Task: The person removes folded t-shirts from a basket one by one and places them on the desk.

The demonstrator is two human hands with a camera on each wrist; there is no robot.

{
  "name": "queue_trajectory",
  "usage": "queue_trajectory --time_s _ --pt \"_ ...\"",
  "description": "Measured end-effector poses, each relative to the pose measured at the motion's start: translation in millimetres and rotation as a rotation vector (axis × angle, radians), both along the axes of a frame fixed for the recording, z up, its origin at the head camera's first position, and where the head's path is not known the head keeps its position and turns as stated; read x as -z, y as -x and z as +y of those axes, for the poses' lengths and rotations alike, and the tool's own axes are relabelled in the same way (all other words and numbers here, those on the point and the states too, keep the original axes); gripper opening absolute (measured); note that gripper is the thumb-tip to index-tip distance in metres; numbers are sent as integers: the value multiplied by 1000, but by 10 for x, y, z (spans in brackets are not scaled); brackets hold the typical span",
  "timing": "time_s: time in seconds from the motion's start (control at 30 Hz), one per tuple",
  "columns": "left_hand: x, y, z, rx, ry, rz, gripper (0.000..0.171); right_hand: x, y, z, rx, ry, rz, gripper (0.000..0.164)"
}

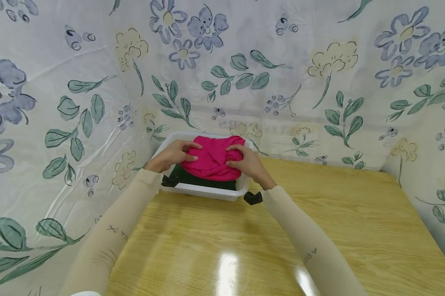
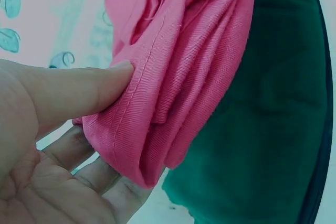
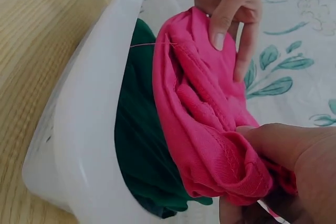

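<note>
A folded pink cloth (image 1: 215, 158), with stitched hems and several layers, is held between both hands over a white plastic basket (image 1: 204, 191). My left hand (image 1: 174, 155) grips its left end, thumb on top and fingers beneath, as the left wrist view shows. At the right end my right hand (image 1: 249, 164) pinches the folds between thumb and fingers. Under the pink cloth, a dark green cloth (image 2: 278, 98) lies in the basket. In the right wrist view a loose thread hangs from the pink cloth's edge. The far part of the basket's inside is hidden by the pink cloth.
The basket stands at the back left of a wooden table (image 1: 311, 213), near a floral curtain (image 1: 244, 61) that hangs behind and at the left. Black wrist mounts (image 1: 253, 198) sit close to the basket's front rim.
</note>
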State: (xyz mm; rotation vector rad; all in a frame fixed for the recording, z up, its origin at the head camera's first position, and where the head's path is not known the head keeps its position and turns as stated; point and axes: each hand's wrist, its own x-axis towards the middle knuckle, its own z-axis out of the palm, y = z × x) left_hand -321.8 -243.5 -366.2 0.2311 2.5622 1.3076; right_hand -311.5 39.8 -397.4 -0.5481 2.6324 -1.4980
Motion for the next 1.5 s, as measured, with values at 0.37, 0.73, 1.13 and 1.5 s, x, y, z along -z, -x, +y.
queue_trajectory --time_s 0.37,0.73,1.13,1.5 --pt "-31 -6 193 36 -24 53 44 -50 -21 230 11 -39 49 41" --pt "-20 39 439 74 -45 86 43 -80 -37 541 31 -32 45 41" --pt "-64 12 780 85 -90 67 45 -141 -100 868 79 -34 56 43" --pt "-13 -1 1065 113 -81 80 46 -97 -164 1141 98 12 50 43"
